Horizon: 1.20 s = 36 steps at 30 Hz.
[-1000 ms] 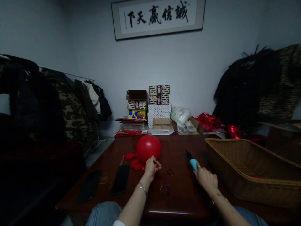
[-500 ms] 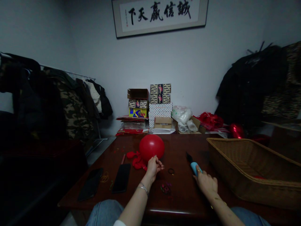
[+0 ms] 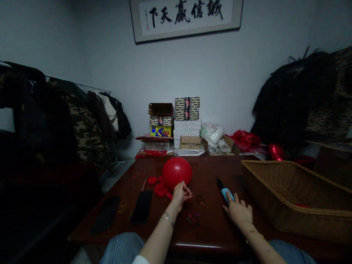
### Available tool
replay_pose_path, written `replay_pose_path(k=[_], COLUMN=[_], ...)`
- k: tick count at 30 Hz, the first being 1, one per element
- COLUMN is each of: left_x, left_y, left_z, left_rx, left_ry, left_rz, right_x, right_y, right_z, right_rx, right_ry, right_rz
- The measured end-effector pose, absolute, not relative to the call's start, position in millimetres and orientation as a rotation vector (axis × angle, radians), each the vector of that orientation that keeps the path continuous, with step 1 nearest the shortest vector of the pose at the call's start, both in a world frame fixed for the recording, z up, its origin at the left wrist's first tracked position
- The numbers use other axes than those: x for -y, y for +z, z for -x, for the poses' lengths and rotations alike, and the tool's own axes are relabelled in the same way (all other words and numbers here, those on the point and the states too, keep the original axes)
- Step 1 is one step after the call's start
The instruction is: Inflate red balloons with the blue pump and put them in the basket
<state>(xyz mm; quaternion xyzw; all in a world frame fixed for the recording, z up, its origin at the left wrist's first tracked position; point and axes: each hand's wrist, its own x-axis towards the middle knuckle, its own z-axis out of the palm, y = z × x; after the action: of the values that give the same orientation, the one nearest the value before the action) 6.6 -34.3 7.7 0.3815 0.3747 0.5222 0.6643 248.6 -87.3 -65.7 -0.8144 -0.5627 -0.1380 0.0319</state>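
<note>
Since it might otherwise deflate, the red balloon (image 3: 176,170) is pinched by the left hand (image 3: 180,194). Right hand (image 3: 239,213) lies spread against the blue hand pump (image 3: 226,194); likely steadying it.

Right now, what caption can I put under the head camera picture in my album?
Left hand holds a red balloon; open right hand at a blue, black-tipped tool on the dark table.

Balloon (image 3: 177,170) on table (image 3: 211,231), left of basket (image 3: 277,219)

Near the frame's centre, we could pass between the red balloon (image 3: 177,170) and blue tool (image 3: 226,194); at lower right, the wicker basket (image 3: 286,216) blocks us.
</note>
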Motion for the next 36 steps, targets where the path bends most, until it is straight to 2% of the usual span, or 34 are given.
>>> replay_pose_path(k=[16,28,36], left_x=[37.6,50.1,63.6], left_y=[9.2,30.9,49.7], left_z=[-7.6,-15.8,-1.5], left_rx=[-0.848,-0.742,-0.552], left_ry=[1.152,1.003,0.658], left_rz=[-0.89,-0.956,-1.173], right_x=[91.6,84.7,90.2], right_y=[-62.8,26.2,51.1], right_z=[-241.7,-169.6,-146.4], right_rx=[1.737,1.961,2.051], right_ry=[-0.55,-0.718,-0.69], right_rz=[2.358,1.742,1.444])
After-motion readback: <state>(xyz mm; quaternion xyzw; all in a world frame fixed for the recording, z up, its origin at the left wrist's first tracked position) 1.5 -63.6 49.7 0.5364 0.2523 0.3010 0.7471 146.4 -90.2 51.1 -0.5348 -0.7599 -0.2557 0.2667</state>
